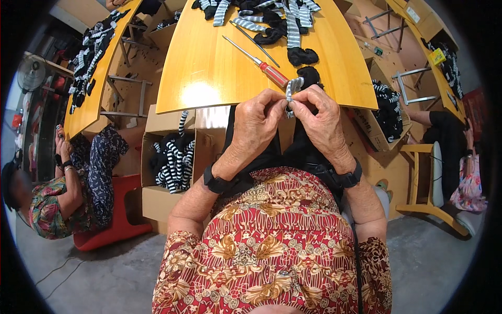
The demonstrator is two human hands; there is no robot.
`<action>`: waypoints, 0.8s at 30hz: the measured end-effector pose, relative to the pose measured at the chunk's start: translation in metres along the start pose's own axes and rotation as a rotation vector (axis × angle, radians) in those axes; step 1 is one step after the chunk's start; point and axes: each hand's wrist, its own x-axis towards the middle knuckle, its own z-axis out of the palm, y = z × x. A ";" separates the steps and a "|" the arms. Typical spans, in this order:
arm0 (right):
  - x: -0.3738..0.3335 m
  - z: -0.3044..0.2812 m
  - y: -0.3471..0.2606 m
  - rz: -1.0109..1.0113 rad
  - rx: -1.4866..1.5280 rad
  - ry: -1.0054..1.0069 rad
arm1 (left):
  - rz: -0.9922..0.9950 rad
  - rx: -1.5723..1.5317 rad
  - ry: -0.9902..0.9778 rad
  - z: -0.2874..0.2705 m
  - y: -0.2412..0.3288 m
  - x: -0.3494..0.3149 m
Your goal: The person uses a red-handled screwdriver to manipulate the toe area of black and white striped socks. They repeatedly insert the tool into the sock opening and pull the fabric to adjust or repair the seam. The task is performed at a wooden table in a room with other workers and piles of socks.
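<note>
Pinching a striped knit piece (295, 85), the left hand (253, 118) and right hand (321, 118) meet at the near edge of the yellow bench (204, 63). Thumb and finger of each hand close on its striped end; its black part lies on the bench. Just beyond sit a red-handled screwdriver (271, 74), a thin dark rod (255, 44) and a heap of similar pieces (293, 27).

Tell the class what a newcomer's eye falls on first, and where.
Probably the red patterned shirt, filling the lower middle. Above it, the left hand and right hand pinch a striped knit piece at the near edge of the yellow table; beyond lies a red-handled screwdriver.
</note>
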 end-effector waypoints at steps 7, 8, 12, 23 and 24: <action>-0.004 0.000 0.002 -0.042 -0.051 -0.011 | 0.026 0.155 -0.057 -0.004 0.012 -0.004; -0.004 -0.001 0.002 -0.020 -0.020 -0.019 | 0.018 0.130 -0.065 -0.004 0.011 -0.004; -0.007 -0.001 -0.002 -0.017 0.011 -0.054 | -0.017 0.127 -0.073 -0.004 0.003 -0.005; -0.010 0.003 0.016 0.333 0.561 -0.085 | -0.032 0.056 -0.082 0.006 -0.009 0.004; -0.011 0.003 0.018 0.375 0.666 -0.099 | 0.034 0.125 -0.092 0.006 -0.009 0.005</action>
